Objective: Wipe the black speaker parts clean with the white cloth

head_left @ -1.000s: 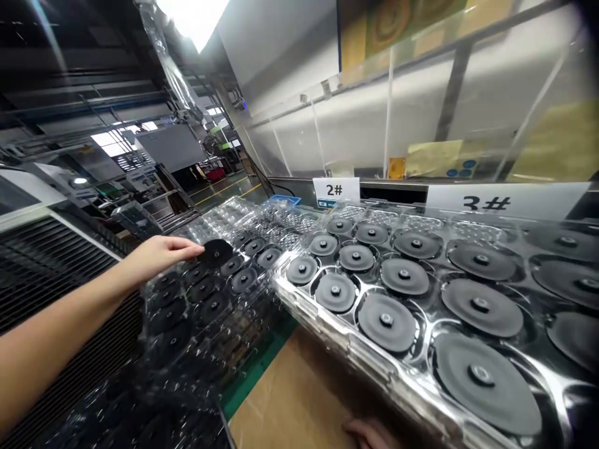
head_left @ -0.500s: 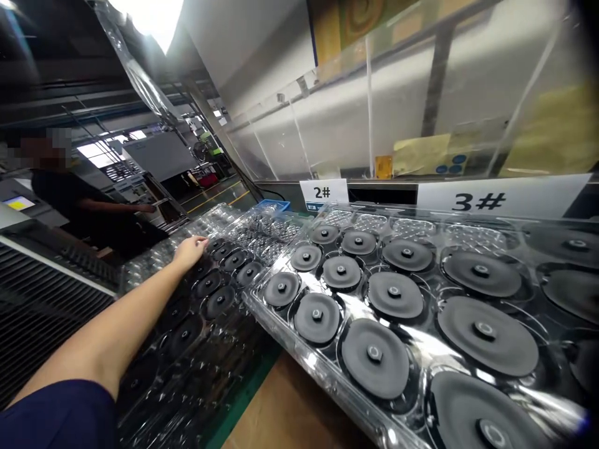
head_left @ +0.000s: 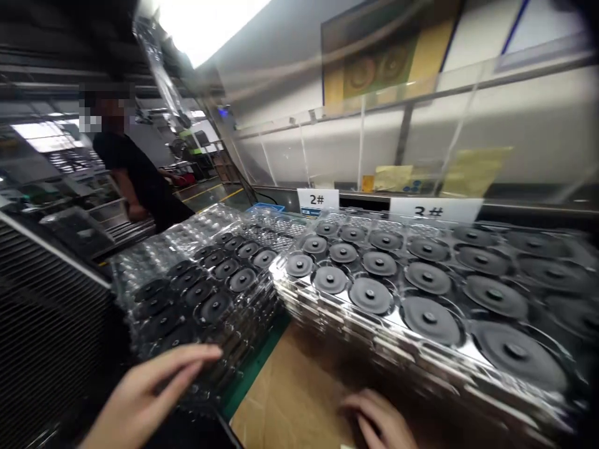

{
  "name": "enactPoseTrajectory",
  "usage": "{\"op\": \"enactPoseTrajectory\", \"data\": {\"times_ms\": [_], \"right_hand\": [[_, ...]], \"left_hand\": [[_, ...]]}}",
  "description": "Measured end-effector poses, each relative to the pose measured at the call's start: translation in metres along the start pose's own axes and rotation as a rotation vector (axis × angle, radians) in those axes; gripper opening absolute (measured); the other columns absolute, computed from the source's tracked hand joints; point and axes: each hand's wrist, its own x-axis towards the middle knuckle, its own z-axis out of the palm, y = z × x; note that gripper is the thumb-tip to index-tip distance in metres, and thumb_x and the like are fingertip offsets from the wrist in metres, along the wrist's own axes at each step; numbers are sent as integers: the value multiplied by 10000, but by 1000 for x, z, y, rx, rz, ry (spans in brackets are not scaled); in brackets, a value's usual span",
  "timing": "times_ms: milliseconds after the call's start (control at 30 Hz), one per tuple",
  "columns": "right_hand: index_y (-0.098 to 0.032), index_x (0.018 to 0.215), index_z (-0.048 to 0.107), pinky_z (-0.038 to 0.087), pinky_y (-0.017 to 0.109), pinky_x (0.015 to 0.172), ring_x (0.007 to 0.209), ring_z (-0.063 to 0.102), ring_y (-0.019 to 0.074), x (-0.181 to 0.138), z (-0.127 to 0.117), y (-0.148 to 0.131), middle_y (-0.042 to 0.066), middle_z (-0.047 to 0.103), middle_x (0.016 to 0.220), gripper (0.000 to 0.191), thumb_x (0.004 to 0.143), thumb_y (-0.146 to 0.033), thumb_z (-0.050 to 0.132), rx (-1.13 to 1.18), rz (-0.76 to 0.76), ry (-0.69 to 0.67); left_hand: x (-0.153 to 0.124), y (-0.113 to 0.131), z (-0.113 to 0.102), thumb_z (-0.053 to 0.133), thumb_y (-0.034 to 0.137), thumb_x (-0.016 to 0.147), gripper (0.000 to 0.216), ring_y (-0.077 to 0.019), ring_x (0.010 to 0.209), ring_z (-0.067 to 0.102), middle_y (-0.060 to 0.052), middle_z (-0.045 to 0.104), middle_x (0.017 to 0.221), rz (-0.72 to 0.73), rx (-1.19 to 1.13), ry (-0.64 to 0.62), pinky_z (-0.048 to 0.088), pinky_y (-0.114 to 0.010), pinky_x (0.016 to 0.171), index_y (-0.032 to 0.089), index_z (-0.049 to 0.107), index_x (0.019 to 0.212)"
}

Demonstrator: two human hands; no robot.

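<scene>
Two stacks of clear plastic trays hold round black rubber discs. The left stack is partly filled; the right stack is full on top. My left hand hovers near the front edge of the left stack with fingers stretched out and nothing in them. My right hand rests low on the brown cardboard in front of the right stack, fingers curled downward; whether it holds anything is not visible.
A person in a dark shirt stands at the back left by a conveyor. Labels "2#" and "3#" stand behind the trays. A dark ribbed machine surface lies to the left. Clear panels rise behind.
My left hand has pulled back from the far cells of the left tray to its near edge, leaving a disc there. The view has drawn back and my right hand shows more.
</scene>
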Motion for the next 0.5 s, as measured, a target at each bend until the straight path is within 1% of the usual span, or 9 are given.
{"op": "enactPoseTrajectory", "data": {"times_ms": [100,133,200,267,333,367,400,433,500], "right_hand": [[-260,985,630,507,246,722,810,624,157,-34,-25,-26,27,661,872,279,795,-141,463,-110,-33,140],[-261,1024,615,498,242,728,831,615,159,-51,-36,-37,30,651,903,299,790,-136,477,-196,-49,227],[-265,1063,597,476,248,745,860,600,168,-89,-58,-58,34,630,947,324,783,-132,501,-430,-30,462],[-266,1059,598,443,304,809,884,588,197,-128,-76,-77,40,619,972,303,792,-159,503,-681,137,747],[-228,1110,571,405,406,867,949,563,265,-161,-88,-88,84,599,1042,303,829,-258,459,-897,421,944],[-189,1171,529,393,454,877,998,540,306,-174,-92,-89,125,575,1098,366,848,-321,418,-962,574,939],[-136,1240,462,403,481,859,1024,527,339,-185,-94,-88,171,552,1135,460,859,-376,369,-989,702,855],[-82,1298,382,428,485,822,1028,528,355,-194,-96,-85,212,538,1150,549,861,-411,331,-978,798,729],[-22,1345,278,478,448,736,972,573,345,-205,-100,-76,238,565,1105,645,849,-430,338,-893,886,492]], "left_hand": [[-27,5,67,452,341,835,250,-142,847,683,62,732,937,26,-122,-267,542,-198,743,338,680,937],[-31,3,92,430,320,848,268,-136,863,678,48,728,960,102,-105,-318,538,-189,750,322,667,975],[-34,-3,138,469,310,823,271,-158,948,651,6,698,1057,248,-24,-331,534,-217,786,297,643,1030],[-33,-7,178,535,331,771,329,-240,1066,589,-62,630,1182,320,35,-293,504,-355,877,271,619,1083],[-32,-6,210,516,322,776,344,-296,1117,543,-120,601,1209,356,62,-258,470,-459,902,229,613,1093],[-31,-4,221,495,315,787,347,-309,1132,527,-138,591,1216,371,72,-239,450,-488,913,212,608,1099],[-32,-2,230,471,302,800,352,-318,1149,508,-153,578,1227,383,80,-222,425,-511,927,195,598,1110],[-33,0,236,452,291,808,359,-323,1163,492,-163,563,1241,394,89,-204,401,-525,941,183,587,1124],[-35,2,241,426,276,818,373,-328,1188,463,-170,535,1271,412,109,-178,362,-543,961,174,563,1149]]}}
